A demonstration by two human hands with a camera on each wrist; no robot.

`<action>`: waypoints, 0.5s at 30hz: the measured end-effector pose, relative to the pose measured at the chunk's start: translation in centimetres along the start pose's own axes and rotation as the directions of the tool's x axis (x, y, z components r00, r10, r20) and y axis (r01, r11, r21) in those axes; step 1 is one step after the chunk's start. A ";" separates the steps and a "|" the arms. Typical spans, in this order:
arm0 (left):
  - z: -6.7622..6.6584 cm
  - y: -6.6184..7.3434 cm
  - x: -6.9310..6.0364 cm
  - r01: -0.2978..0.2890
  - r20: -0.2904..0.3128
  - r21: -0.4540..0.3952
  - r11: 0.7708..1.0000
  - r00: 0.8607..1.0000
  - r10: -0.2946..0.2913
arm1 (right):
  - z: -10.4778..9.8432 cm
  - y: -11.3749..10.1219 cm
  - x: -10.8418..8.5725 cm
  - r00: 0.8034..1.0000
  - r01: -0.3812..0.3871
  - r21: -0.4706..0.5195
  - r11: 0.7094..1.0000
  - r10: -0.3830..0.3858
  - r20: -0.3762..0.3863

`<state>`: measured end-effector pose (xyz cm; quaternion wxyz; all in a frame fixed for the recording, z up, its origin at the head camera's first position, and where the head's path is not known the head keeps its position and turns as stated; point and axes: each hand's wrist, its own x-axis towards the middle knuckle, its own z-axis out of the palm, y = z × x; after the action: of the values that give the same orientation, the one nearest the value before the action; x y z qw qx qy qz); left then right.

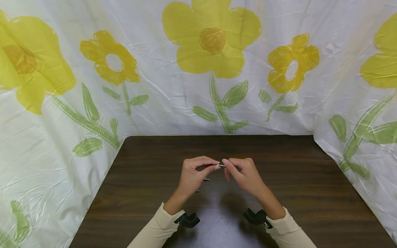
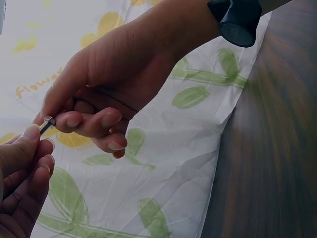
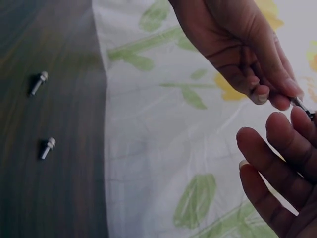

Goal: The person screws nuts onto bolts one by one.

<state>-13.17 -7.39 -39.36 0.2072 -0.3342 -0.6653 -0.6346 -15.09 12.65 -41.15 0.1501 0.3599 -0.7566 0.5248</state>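
Above the table, my left hand (image 1: 193, 172) pinches a small silver bolt (image 1: 221, 165) between thumb and fingertips. My right hand (image 1: 245, 174) pinches the bolt's other end; in the left wrist view its thumb and index finger meet at the wider end of the bolt (image 2: 47, 124). The fingers of both hands hide part of it. In the right wrist view the bolt (image 3: 299, 103) shows only as a short shank with a dark end. Two similar bolts lie apart on the table, one farther off (image 3: 38, 83) and one nearer (image 3: 48, 148) in that view.
The dark wood table (image 1: 149, 193) reaches back to a white curtain (image 1: 173, 103) with yellow flowers, which also hangs along both sides. A black wrist mount (image 1: 187, 219) sits on the left forearm and another mount (image 1: 256, 217) on the right.
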 end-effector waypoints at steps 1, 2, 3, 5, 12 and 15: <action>0.0 0.0 0.0 -0.002 0.001 0.003 1.000 1.000 0.002 | 0.0 0.0 0.0 1.000 -0.005 -0.003 1.000 0.005 -0.003; 0.1 0.1 0.0 -0.004 0.001 0.008 1.000 1.000 0.004 | -0.1 0.1 0.0 1.000 -0.010 -0.005 1.000 0.010 -0.009; 0.1 0.1 0.1 -0.006 0.001 0.011 1.000 1.000 0.006 | -0.1 0.1 0.0 1.000 -0.012 -0.010 1.000 0.012 -0.014; 0.1 0.1 0.1 -0.008 -0.005 0.020 1.000 1.000 0.008 | -0.3 0.1 0.0 1.000 -0.013 -0.006 1.000 0.013 -0.028; -0.2 -0.1 0.1 0.002 -0.043 0.055 0.998 0.999 0.000 | -0.9 0.1 0.1 0.999 0.037 0.030 0.999 -0.036 -0.033; -0.3 -0.1 0.1 -0.002 -0.041 0.055 0.999 0.999 0.004 | -1.0 0.2 0.1 0.997 0.067 0.017 0.998 -0.067 -0.034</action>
<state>-13.35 -7.61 -39.27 0.2307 -0.3162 -0.6775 -0.6227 -15.47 13.58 -40.82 0.1769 0.3776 -0.7367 0.5323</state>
